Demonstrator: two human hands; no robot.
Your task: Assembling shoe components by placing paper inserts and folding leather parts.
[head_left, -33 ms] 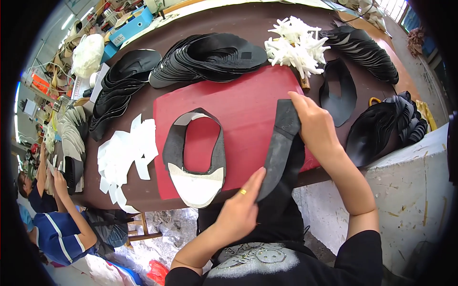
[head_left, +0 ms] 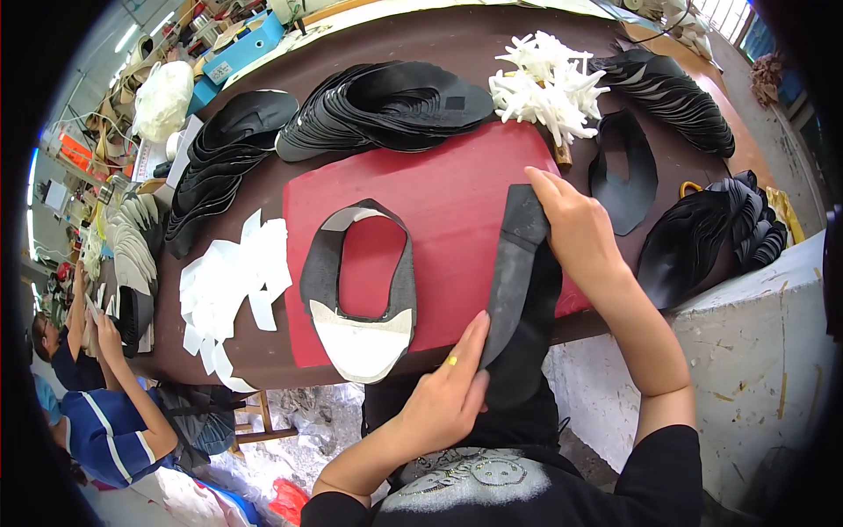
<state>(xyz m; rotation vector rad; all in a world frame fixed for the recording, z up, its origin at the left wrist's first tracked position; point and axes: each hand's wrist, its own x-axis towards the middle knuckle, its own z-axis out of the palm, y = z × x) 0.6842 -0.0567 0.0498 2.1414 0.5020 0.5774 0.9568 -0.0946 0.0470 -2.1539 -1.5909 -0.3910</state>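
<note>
A black shoe upper (head_left: 514, 281), folded lengthwise, stands over the red mat's right part and hangs past the table's front edge. My right hand (head_left: 584, 233) grips its far end, fingers along the right edge. At the near end, my left hand (head_left: 448, 386), with a ring on one finger, has its fingers closed against the left edge; its thumb shows beneath. Left of these lies another upper (head_left: 402, 263), a dark loop with a white toe piece (head_left: 362, 344), flat on the red mat (head_left: 452, 211).
White strips (head_left: 235, 285) lie left of the mat. Stacks of black uppers (head_left: 386, 101) line the back, with more at right (head_left: 702, 233). A pile of white pieces (head_left: 549, 83) sits behind the mat. A co-worker (head_left: 105, 430) is at far left.
My left hand has turned slightly, and its thumb now shows below the fingers. The near part of the folded upper has shifted a little. My right hand stays nearly in place.
</note>
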